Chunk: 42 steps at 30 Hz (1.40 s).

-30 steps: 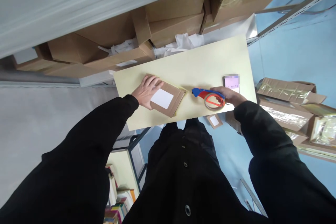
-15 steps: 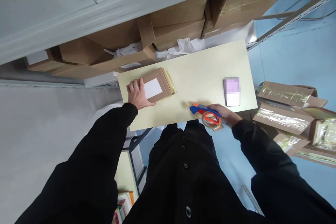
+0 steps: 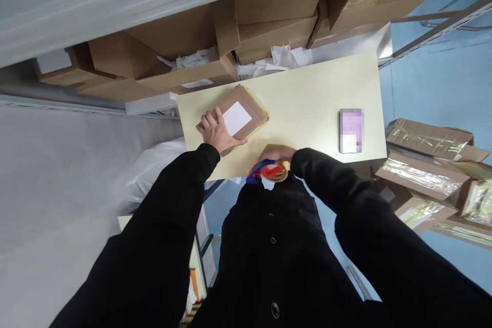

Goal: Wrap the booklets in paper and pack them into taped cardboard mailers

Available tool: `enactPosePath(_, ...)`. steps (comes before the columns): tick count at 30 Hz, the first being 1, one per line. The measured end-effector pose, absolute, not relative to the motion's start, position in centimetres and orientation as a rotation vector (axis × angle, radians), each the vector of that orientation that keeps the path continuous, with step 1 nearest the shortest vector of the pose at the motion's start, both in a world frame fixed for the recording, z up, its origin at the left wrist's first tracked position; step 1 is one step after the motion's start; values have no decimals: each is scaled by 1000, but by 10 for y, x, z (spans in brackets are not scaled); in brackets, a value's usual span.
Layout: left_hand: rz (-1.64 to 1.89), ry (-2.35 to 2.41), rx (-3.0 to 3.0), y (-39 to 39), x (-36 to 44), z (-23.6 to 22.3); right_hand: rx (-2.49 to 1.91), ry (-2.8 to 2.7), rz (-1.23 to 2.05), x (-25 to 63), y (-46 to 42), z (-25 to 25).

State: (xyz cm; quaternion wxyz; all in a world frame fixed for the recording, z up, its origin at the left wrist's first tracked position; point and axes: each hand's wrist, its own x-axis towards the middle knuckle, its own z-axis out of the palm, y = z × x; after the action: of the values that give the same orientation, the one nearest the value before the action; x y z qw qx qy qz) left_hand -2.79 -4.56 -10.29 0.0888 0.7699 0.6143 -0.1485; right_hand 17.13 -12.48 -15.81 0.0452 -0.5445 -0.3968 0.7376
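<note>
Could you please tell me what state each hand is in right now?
Left hand: open, resting on the box.
Right hand: closed, holding the tape dispenser.

On the table (image 3: pixel 307 113), a cardboard box (image 3: pixel 251 113) is being pressed by the outspread left hand (image 3: pixel 218 132), while a tape dispenser (image 3: pixel 269 170) is being gripped by the right hand (image 3: pixel 277 152).

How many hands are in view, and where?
2: the left hand rests on the cardboard package; the right hand holds the tape dispenser at the near edge of the table. No others show.
</note>
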Motion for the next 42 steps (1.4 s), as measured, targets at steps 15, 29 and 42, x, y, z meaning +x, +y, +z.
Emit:
enactPosePath(15,-401,1736,2248,-42,-45,-95,-1854,-986,1546,287,-183,-88)
enactPosePath(29,-158,1581,2192,-99,-71,-108,-2105,-1657,678,266,-193,-143)
enactPosePath(42,-187,1586,2025,-100,-74,-100,-2043,-1684,-41,288,-99,63)
